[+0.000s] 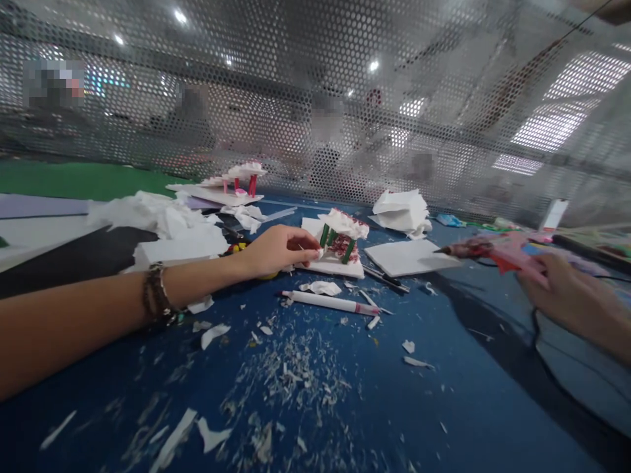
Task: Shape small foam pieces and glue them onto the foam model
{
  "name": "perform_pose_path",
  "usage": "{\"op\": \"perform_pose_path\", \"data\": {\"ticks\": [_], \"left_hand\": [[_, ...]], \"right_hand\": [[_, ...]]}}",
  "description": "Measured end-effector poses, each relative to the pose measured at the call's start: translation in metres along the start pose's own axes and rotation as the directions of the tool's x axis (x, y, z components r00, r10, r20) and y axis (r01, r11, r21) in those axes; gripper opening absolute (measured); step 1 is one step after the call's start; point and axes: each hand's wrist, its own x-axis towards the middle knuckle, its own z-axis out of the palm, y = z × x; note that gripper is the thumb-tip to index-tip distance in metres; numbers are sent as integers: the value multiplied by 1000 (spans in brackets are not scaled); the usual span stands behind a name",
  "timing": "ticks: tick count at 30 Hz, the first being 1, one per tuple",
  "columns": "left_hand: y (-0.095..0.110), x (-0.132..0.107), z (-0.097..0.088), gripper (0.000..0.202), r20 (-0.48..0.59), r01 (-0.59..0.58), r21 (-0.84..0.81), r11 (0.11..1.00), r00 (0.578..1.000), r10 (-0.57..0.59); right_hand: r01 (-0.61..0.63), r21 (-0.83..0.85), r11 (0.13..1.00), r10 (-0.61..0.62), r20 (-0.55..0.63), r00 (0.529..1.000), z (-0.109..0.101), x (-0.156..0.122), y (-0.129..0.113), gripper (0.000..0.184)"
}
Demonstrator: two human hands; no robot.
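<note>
My left hand [279,252] reaches in from the left, its thumb and fingertips closed on a small white scrap [320,253]. The scrap is right beside a small model [345,225] with green posts, a red-and-white speckled side and a white crumpled top. That model stands on a white foam base [335,267]. On the right, my right hand [566,289] is wrapped round a pink hot glue gun [507,253] with a dark cord. The gun's nozzle points left, above a flat white board [411,257], apart from the model.
A white marker [330,302] and a dark pen-like tool [389,279] lie before the model. Torn paper [148,213] is heaped left; folded white sheets [401,211] lie behind. A second model with pink posts [236,184] stands back left. Scraps litter the blue table [444,407] below a perforated metal screen [276,125].
</note>
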Motion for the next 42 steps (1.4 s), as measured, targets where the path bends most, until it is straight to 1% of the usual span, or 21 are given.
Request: {"op": "perform_pose_path", "data": {"ticks": [1,2,3,4,5,6,7,9,10,11,14,15,17,20,28,30,32,35,37,39,42], "left_hand": [[0,0,0,27,-16,-5,32,999,1000,5],[0,-1,-1,27,-31,-14,60,998,999,16],[0,-1,-1,28,-43,-24,84,996,999,28],[0,-2,-1,28,-52,-36,103,994,998,41],[0,-2,-1,28,-58,-46,117,992,997,53],[0,-2,0,28,-62,-54,128,990,996,62],[0,-3,0,27,-66,-59,139,989,995,69],[0,-4,2,25,-70,-65,161,985,995,77],[0,-5,2,24,-72,-66,173,983,994,80],[0,-5,3,24,-75,-66,187,980,994,81],[2,-7,4,21,-81,-75,217,973,992,95],[2,-7,5,21,-82,-80,222,972,992,100],[1,-6,5,21,-82,-95,225,970,990,116],[0,-5,6,21,-78,-116,219,969,988,136],[-2,-4,7,22,-58,-109,239,965,990,126],[0,-4,6,23,-46,-107,254,961,991,123],[1,-4,5,23,-34,-110,255,961,992,122],[1,-4,5,22,-26,-122,243,962,991,133],[0,-3,5,22,-31,-118,235,965,991,129],[-1,-3,6,21,-34,-106,221,970,993,116],[-2,-3,7,21,-33,-100,194,976,994,109]], "right_hand": [[-5,18,1000,5,20,1000,-10,-4,-10,21],[-9,37,999,9,1,1000,-20,-9,-20,25],[8,40,999,-5,-73,997,-28,-13,-30,34],[71,46,996,-64,-140,988,-35,-17,-41,44],[133,28,991,-125,-197,973,-41,-21,-50,54],[152,-19,988,-152,-276,949,-45,-25,-59,61],[163,-81,983,-181,-332,926,-48,-28,-68,63],[211,-215,954,-284,-416,864,-53,-33,-82,57],[247,-283,927,-355,-446,821,-54,-34,-87,52],[287,-350,892,-434,-482,761,-56,-35,-92,47],[365,-532,764,-640,-560,526,-58,-33,-104,36],[374,-573,729,-682,-564,465,-58,-31,-106,34],[386,-621,683,-731,-564,384,-56,-28,-110,32],[388,-637,666,-746,-580,328,-52,-24,-114,31],[372,-684,628,-777,-571,263,-45,-15,-123,19],[376,-689,619,-785,-551,282,-47,-16,-123,20],[409,-680,609,-793,-517,321,-50,-17,-123,21],[487,-640,594,-803,-433,411,-55,-20,-123,27],[506,-637,581,-808,-378,452,-58,-21,-124,29],[491,-667,560,-819,-355,452,-60,-20,-126,29],[474,-714,515,-849,-351,394,-64,-19,-129,28]]}}
